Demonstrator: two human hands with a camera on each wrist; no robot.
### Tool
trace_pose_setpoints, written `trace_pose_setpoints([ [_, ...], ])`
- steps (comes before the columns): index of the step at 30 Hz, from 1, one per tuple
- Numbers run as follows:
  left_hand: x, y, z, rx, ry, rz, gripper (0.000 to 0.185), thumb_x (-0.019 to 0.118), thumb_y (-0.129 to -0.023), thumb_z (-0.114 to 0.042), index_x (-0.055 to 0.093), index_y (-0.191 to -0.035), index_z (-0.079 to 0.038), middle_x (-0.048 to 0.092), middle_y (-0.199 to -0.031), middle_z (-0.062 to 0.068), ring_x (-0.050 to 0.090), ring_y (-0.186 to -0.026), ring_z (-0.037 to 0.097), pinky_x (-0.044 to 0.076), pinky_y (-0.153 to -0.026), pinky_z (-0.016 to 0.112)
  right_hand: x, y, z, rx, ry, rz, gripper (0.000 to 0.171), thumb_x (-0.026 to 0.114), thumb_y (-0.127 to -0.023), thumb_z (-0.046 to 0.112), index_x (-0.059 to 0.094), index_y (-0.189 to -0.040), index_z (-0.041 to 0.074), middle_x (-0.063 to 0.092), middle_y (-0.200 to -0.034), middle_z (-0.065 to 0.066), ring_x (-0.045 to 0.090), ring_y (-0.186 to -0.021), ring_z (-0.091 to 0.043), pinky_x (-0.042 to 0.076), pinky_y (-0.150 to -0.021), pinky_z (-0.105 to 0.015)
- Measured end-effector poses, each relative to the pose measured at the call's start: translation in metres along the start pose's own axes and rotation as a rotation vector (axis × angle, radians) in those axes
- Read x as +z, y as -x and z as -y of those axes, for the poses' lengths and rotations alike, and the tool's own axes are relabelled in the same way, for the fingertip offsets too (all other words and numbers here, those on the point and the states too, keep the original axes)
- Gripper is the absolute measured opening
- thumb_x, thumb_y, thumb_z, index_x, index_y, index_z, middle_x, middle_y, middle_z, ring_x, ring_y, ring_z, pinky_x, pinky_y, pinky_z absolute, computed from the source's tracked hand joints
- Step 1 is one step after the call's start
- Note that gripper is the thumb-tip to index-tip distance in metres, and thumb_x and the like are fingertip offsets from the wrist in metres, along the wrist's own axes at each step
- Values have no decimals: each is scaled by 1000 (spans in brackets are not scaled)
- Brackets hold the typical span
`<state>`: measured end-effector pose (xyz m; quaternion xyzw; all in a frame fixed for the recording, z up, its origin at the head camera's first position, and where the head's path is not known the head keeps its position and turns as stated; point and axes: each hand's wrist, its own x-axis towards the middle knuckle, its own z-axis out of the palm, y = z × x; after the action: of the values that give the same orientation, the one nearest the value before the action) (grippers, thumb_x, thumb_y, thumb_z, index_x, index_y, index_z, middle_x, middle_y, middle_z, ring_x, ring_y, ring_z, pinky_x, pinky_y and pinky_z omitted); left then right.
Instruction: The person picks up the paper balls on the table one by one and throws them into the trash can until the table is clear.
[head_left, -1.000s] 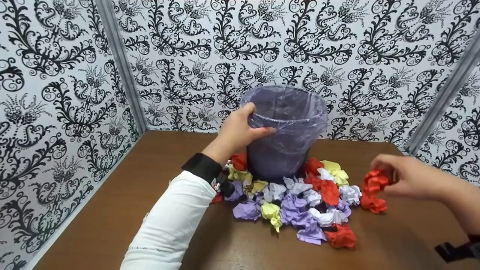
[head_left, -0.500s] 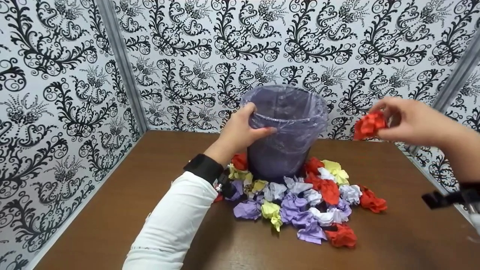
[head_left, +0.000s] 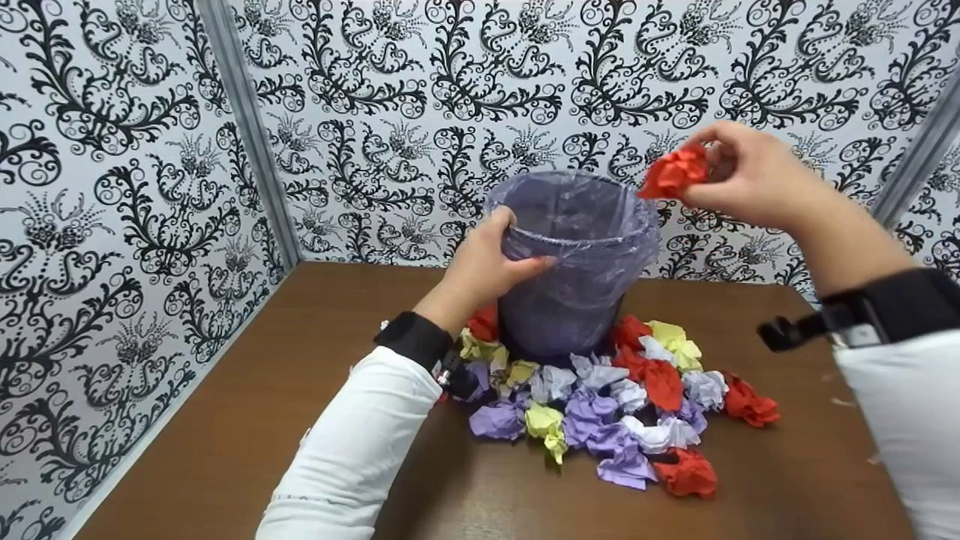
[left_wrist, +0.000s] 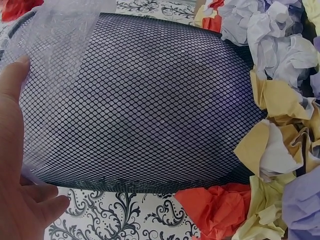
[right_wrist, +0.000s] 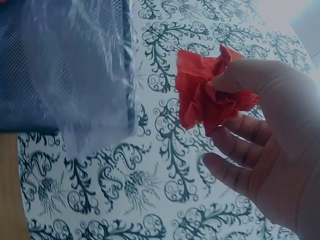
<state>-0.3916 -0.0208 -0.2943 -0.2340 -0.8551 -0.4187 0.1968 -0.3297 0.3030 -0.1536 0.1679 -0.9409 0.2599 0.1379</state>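
Observation:
A dark mesh waste bin [head_left: 570, 300] [left_wrist: 145, 100] lined with a clear plastic bag [right_wrist: 85, 70] stands at the back of the brown table [head_left: 247, 420]. My left hand [head_left: 484, 262] [left_wrist: 20, 170] grips its near left rim. My right hand [head_left: 739, 176] [right_wrist: 260, 145] pinches a crumpled red paper ball [head_left: 673, 172] [right_wrist: 207, 97] in the air, just above and to the right of the bin's rim. Several crumpled paper balls [head_left: 600, 405] in red, purple, yellow and white lie around the bin's base.
Black-and-white patterned walls [head_left: 112, 187] close in the table on the left, back and right. A red ball [head_left: 750, 405] lies at the pile's right edge and another red ball [head_left: 686, 474] at its front. Yellow and red balls [left_wrist: 270, 165] crowd the bin's side.
My right hand picked a red paper ball off the right of the pile and lifted it up and left to beside the bin's rim. The left hand stayed on the rim.

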Motion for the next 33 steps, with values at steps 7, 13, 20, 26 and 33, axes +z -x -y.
trace_pose_setpoints([
  [7, 0, 2, 0, -9, -18, -15, 71, 76, -57, -74, 49, -102, -27, 58, -97, -10, 59, -87, 9, 52, -75, 29, 24, -26, 12, -5, -73, -17, 57, 74, -84, 35, 47, -130, 16, 59, -105, -10, 61, -89, -27, 54, -73, -30],
  [13, 1, 3, 0, -14, -20, -27, 71, 77, -56, -74, 51, -104, -29, 58, -98, -12, 59, -86, 7, 52, -77, 29, 51, -41, 14, 5, -104, -9, 55, 75, -83, 27, 47, -129, 18, 59, -105, -9, 61, -90, -27, 56, -75, -36],
  [20, 2, 2, 0, -9, -1, -28, 72, 77, -56, -74, 51, -105, -28, 58, -99, -11, 60, -86, 8, 53, -77, 29, 78, -53, 12, 9, -149, -14, 51, 73, -82, 20, 49, -127, 19, 60, -106, -8, 61, -91, -25, 55, -79, -38],
  [26, 2, 1, 1, 13, -42, -41, 72, 75, -57, -77, 50, -105, -28, 57, -99, -10, 58, -88, 8, 52, -78, 29, 96, -59, 9, 7, -151, -15, 49, 72, -80, 16, 51, -124, 20, 62, -101, -9, 61, -87, -26, 53, -77, -39],
  [33, 6, 1, 1, 18, -112, -67, 76, 71, -57, -81, 48, -104, -26, 54, -99, -9, 56, -88, 10, 49, -75, 29, 106, -67, 10, 6, -132, -19, 50, 73, -79, 16, 51, -124, 17, 63, -100, -10, 60, -88, -26, 52, -80, -39],
])
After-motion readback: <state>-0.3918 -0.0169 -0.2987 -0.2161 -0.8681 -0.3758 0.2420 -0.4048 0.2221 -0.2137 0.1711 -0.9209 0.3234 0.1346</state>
